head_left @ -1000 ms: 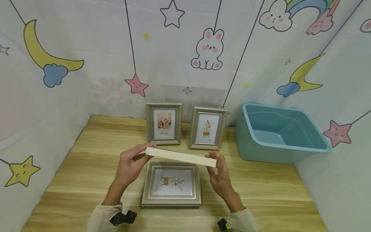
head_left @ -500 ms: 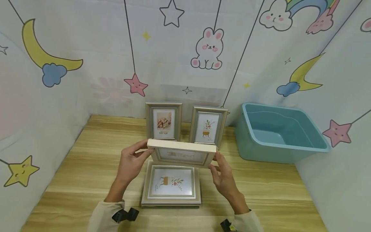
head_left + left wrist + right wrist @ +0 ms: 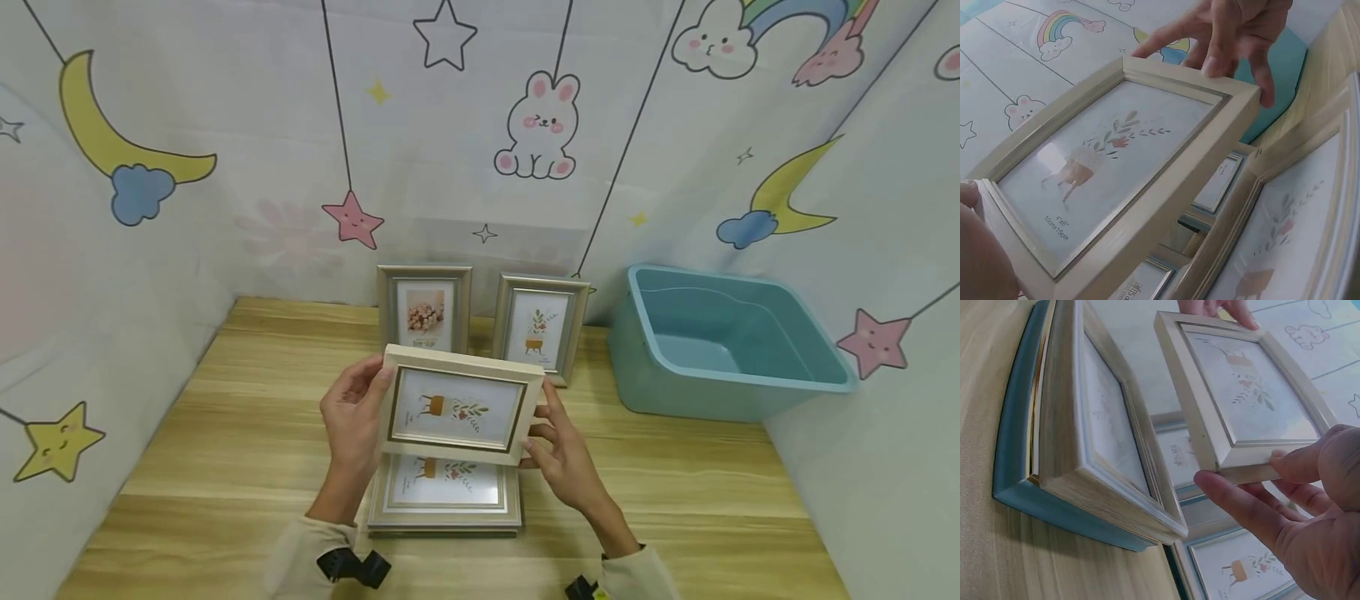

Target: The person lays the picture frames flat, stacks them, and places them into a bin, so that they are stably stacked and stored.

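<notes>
A cream picture frame (image 3: 461,406) with a potted-plant print is held up in both hands, its face tilted toward me. My left hand (image 3: 357,429) grips its left end, the thumb on the front border. At the other end my right hand (image 3: 567,454) pinches the frame, thumb in front and fingers behind. Beneath it a silver-beige frame (image 3: 444,519) lies flat on the table, printed side up. In the right wrist view this flat frame (image 3: 1063,425) rests on a teal piece (image 3: 1072,512), with a thin gold edge between.
Two silver-beige frames stand upright at the back: one with a flower photo (image 3: 424,312), one with a plant print (image 3: 542,325). A teal plastic tub (image 3: 720,392) is at the back right. The wood-grain table (image 3: 247,417) meets a cartoon-printed cloth wall (image 3: 285,125).
The cream frame has tipped from edge-on to face-visible and come lower and nearer, now covering the flat frame's upper part. My left hand has shifted slightly right with it.
</notes>
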Motion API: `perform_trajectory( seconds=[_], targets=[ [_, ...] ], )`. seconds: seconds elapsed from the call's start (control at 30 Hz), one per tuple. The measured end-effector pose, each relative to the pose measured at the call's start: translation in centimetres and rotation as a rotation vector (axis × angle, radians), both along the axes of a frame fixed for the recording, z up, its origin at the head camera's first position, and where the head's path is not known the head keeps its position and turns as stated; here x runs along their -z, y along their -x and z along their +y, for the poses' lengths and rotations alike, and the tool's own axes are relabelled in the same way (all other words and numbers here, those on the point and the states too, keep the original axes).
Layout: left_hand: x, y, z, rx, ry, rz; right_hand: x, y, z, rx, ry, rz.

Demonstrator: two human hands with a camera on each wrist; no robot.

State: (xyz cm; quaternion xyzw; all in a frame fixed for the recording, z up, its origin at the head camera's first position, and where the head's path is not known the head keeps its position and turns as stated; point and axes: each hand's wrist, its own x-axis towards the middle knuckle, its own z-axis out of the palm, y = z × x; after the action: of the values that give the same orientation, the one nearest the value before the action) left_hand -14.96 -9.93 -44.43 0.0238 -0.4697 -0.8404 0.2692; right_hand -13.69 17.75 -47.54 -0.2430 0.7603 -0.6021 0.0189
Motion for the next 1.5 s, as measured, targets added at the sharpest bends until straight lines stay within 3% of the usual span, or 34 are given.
perform_trajectory(
  seconds=[0.07, 0.13, 0.2, 0.27, 0.37, 0.47, 0.57, 0.7, 0.97, 1.27, 1.5],
  targets=[
    [0.0, 0.0, -0.2, 0.047, -0.021, -0.046, -0.1, 0.0, 0.2, 0.002, -0.004, -0.066],
    [0.1, -0.1, -0.8, 0.133, 0.019, -0.103, -0.2, 0.1, 0.4, 0.002, -0.005, -0.142],
    [0.1, -0.3, -1.9, 0.246, 0.153, -0.152, -0.4, 0.1, 0.8, 0.004, -0.002, -0.211],
    [0.1, -0.5, -3.2, 0.374, 0.36, -0.175, -0.5, 0.2, 1.2, -0.01, 0.014, -0.259],
    [-0.1, -0.8, -5.2, 0.573, 0.626, -0.151, -0.7, 0.3, 1.8, -0.04, 0.027, -0.316],
    [-0.2, -1.1, -6.7, 0.767, 0.736, -0.147, -0.8, 0.3, 2.3, -0.082, 0.037, -0.381],
    [0.0, -1.3, -7.5, 0.883, 0.783, -0.179, -0.9, 0.2, 2.6, -0.125, 0.033, -0.44],
    [0.5, -1.7, -7.6, 0.904, 0.821, -0.231, -0.9, 0.2, 2.5, -0.165, 0.018, -0.507],
    [1.1, -2.0, -7.3, 0.902, 0.722, -0.341, -0.9, 0.0, 1.8, -0.173, -0.022, -0.621],
    [1.5, -2.3, -7.5, 0.95, 0.661, -0.44, 0.0, 0.0, 1.1, -0.152, -0.219, -0.467],
    [2.0, -2.6, -7.4, 0.924, 0.663, -0.495, 0.7, -0.1, 0.4, -0.103, -0.227, -0.474]
  ],
)
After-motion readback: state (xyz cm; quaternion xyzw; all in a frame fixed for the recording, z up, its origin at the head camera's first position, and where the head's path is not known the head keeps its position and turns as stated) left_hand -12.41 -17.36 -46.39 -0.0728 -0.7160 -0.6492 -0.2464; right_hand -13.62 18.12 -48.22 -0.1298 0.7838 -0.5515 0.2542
